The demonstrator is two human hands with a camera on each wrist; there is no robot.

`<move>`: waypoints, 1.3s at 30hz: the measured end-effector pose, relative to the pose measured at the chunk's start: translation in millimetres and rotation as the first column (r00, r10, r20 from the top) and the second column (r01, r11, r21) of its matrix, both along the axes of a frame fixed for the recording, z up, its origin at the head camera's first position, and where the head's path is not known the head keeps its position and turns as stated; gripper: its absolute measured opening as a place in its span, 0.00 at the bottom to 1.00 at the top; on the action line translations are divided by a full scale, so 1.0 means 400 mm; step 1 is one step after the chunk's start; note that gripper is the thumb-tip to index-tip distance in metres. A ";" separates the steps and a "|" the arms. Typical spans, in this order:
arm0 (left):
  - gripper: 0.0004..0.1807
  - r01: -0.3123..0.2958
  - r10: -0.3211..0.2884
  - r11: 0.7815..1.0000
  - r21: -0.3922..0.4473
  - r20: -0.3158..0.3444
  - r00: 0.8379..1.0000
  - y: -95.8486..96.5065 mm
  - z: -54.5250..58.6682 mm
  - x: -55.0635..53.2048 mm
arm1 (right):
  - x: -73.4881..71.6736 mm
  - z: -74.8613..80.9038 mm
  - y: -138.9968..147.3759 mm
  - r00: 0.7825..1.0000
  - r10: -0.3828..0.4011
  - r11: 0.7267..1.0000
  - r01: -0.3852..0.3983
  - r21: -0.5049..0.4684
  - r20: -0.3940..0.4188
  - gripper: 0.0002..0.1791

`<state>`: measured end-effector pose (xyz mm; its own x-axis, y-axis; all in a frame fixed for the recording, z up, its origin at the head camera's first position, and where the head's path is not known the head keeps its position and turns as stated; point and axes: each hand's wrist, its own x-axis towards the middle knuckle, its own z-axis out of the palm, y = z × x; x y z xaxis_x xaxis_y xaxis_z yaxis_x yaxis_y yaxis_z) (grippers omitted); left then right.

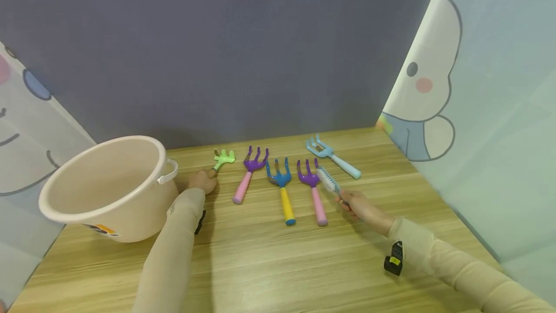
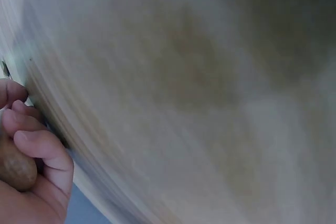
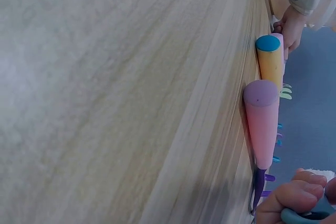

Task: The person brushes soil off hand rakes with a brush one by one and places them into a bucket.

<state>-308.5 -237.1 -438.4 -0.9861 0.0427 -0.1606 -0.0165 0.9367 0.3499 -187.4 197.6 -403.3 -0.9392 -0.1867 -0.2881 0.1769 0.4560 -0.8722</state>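
Observation:
My left hand [image 1: 202,181] grips the handle of a small green hand rake [image 1: 224,158] beside the bucket. In the left wrist view its fingers curl round a brown rounded end [image 2: 18,167], likely that handle. On the right, my right hand [image 1: 364,209] holds a scrubbing brush [image 1: 328,180] with white bristles and a blue-grey handle [image 3: 302,217]. The brush head is close to a purple hand rake with a pink handle [image 1: 318,204]. Between the hands lie a blue rake with a yellow handle [image 1: 286,204] and another purple-and-pink rake [image 1: 243,185].
A large cream bucket [image 1: 143,216] with a white side handle stands at the left of the wooden table [image 1: 256,264]. Behind my right hand lies a light blue hand rake [image 1: 343,164]. A dark grey wall [image 1: 243,62] closes off the back, with cartoon-printed sheets at both sides.

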 end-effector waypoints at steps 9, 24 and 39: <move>0.25 -0.088 0.087 0.996 0.024 0.024 0.996 0.006 0.003 0.010 | -0.001 0.000 -0.011 1.000 -0.023 1.000 0.023 0.017 -0.001 0.22; 0.19 -0.030 0.030 0.999 0.017 -0.014 0.999 0.011 0.017 0.013 | 0.007 -0.001 -0.015 1.000 -0.020 1.000 0.021 0.017 -0.019 0.22; 0.24 0.060 -0.058 0.997 0.052 -0.038 0.998 0.026 0.061 0.020 | 0.003 0.001 -0.007 0.999 -0.021 1.000 0.022 0.021 -0.046 0.22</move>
